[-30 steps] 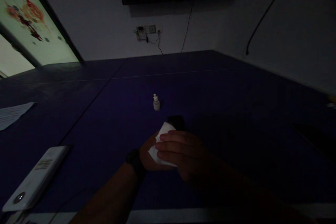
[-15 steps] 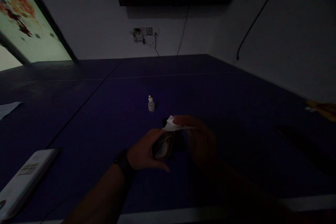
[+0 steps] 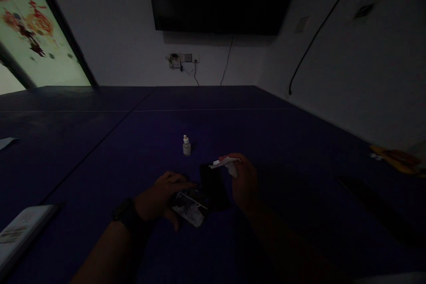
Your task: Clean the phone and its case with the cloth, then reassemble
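My left hand (image 3: 164,195), with a dark watch (image 3: 124,213) on its wrist, lies with fingers stretched over the far edge of a phone (image 3: 192,209). The thumb is apart from the fingers. The phone's upward face is glossy, with pale and dark patches; it is too dim to tell front from back. Just right of it lies a dark flat rectangular thing (image 3: 214,191), its kind unclear. My right hand (image 3: 245,184) is closed on a white tissue (image 3: 229,164), raised above that dark rectangle. Farther back stands a small dropper bottle (image 3: 187,147) with a white top.
A white box (image 3: 26,230) sits on the blue table (image 3: 233,128) at the left. Paper (image 3: 6,142) lies behind it. At the right are a long dark object (image 3: 366,199) and something yellow (image 3: 396,159). A wall-mounted screen (image 3: 216,0) hangs ahead.
The phone has come down toward me and left, and my left hand has loosened from around it. My right hand with the tissue has moved apart from it. The view has tilted up.
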`<state>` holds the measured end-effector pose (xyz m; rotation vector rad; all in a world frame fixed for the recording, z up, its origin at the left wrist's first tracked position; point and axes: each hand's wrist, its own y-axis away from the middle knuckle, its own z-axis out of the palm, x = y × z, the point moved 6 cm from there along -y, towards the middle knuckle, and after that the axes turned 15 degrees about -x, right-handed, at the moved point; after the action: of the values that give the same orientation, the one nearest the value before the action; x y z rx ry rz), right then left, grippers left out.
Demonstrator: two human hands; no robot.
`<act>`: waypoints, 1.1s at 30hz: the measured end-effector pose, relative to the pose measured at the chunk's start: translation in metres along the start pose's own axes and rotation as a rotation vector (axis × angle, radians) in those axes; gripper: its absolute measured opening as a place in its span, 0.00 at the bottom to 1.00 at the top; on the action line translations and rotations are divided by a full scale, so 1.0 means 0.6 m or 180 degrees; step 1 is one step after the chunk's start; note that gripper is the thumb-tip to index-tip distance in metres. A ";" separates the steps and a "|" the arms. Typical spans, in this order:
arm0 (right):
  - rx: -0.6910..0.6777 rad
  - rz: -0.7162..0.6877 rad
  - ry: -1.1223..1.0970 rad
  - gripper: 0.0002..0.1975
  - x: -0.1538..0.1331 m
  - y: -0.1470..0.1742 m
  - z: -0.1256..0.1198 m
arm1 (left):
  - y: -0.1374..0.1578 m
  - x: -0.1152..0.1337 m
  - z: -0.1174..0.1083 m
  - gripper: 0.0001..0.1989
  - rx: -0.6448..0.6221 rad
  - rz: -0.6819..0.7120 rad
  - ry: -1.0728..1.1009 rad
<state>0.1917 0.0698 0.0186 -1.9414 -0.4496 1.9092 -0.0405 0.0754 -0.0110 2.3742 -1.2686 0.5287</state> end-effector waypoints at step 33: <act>0.0321 0.0699 -0.0291 0.13 0.047 -0.006 -0.016 | 0.013 0.042 -0.004 0.31 0.0003 -0.0458 0.0115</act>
<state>0.2021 0.0860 -0.0042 -1.9112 -0.1657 2.1188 -0.0342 0.0553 0.0051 2.4225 -1.0724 0.5251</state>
